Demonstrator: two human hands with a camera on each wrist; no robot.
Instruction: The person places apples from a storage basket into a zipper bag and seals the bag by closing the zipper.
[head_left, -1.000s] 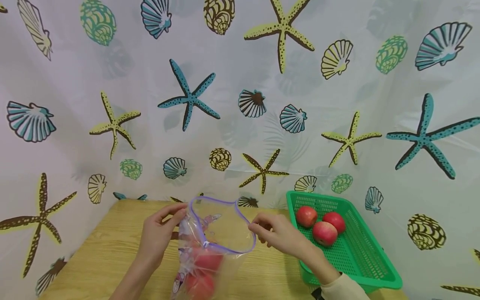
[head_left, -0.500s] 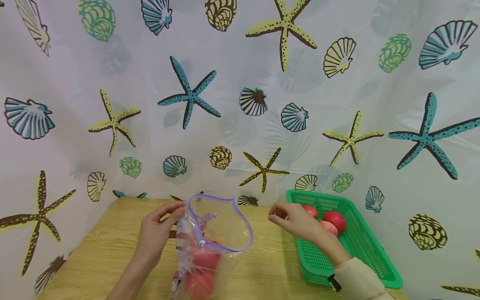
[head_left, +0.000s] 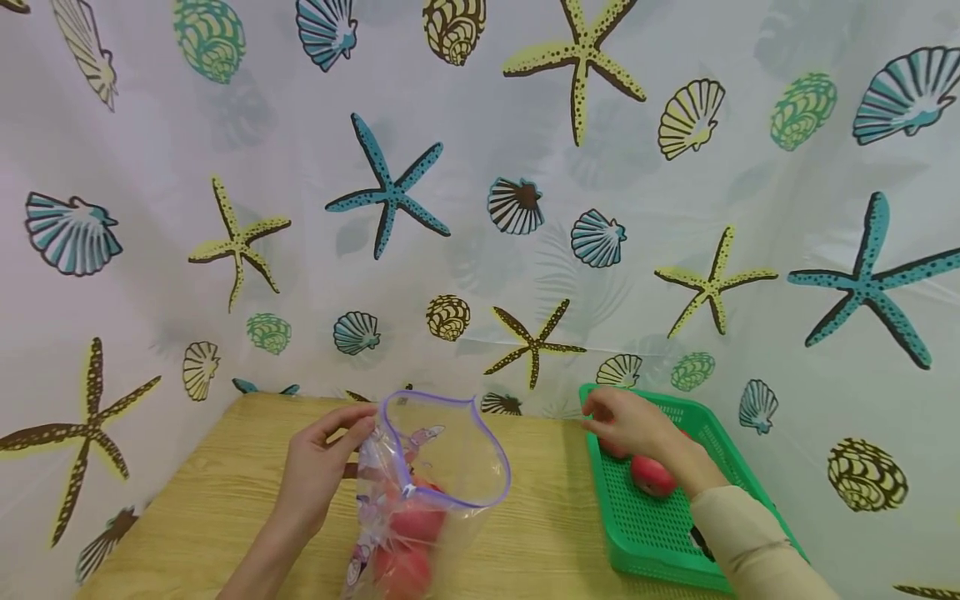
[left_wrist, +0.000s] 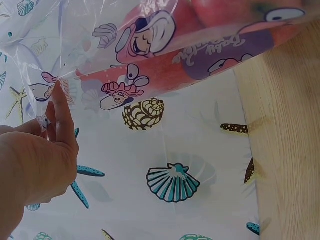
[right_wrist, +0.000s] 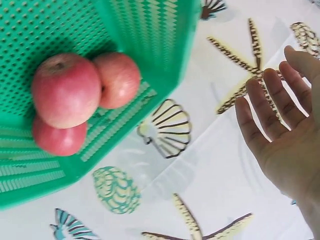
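My left hand (head_left: 318,462) pinches the upper left edge of a clear zip bag (head_left: 468,450) with a purple zip rim, its mouth spread wide. Red apples (head_left: 408,533) lie inside the bag, blurred by the printed film. In the left wrist view, thumb and fingers hold a fold of the cartoon-printed plastic (left_wrist: 132,42). My right hand (head_left: 633,425) is above the far left of a green basket (head_left: 626,533), partly covering the apples there. The right wrist view has that hand (right_wrist: 285,110) with fingers loosely extended and nothing in it, apart from three red apples (right_wrist: 67,92).
A wooden table (head_left: 202,500) lies under the bag and basket. Behind it hangs a white curtain (head_left: 300,275) printed with shells and starfish. The basket's raised rim (right_wrist: 185,55) stands between its apples and the right hand in the right wrist view.
My right hand has let go of the bag's right rim and moved right, over the green basket. My left hand still holds the bag in nearly the same place.
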